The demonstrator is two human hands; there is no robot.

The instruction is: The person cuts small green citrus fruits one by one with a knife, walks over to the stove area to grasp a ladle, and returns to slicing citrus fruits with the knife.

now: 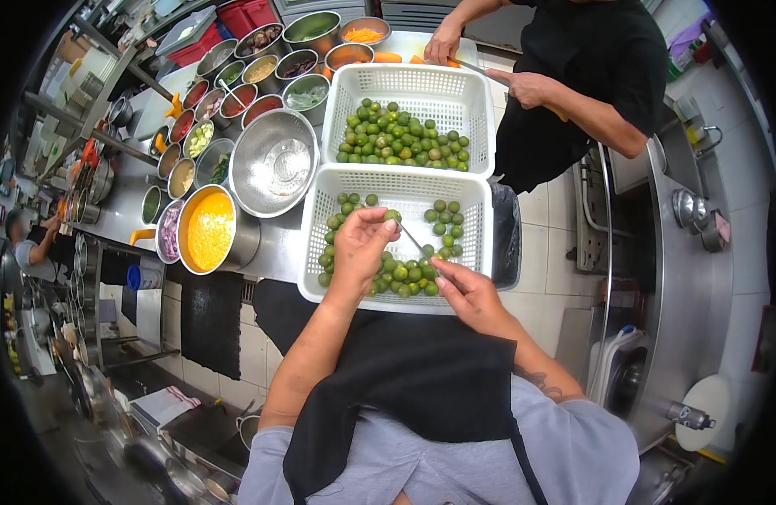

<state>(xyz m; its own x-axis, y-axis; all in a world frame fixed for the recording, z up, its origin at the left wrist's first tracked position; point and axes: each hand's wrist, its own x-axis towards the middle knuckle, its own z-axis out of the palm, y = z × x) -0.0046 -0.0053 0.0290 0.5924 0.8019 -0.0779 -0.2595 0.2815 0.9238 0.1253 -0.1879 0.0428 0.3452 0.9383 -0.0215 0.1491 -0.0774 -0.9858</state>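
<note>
Over the nearer white basket (312, 244), my left hand (363, 244) pinches a small green lime (392, 215) between thumb and fingertips. My right hand (472, 295) grips a thin knife (411, 238), its blade pointing up and left toward the lime. Beneath both hands, green limes (405, 273) lie in the nearer basket, some at its left side and others at the right. A second white basket (481, 118) stands just beyond, holding a pile of limes (396, 139).
An empty steel colander (274, 162) and a pot of yellow-orange food (209, 229) stand left of the baskets, with several bowls of cut ingredients behind. At the upper right, a co-worker (598, 76) holds a knife over a white board. A black bag (506, 236) hangs right.
</note>
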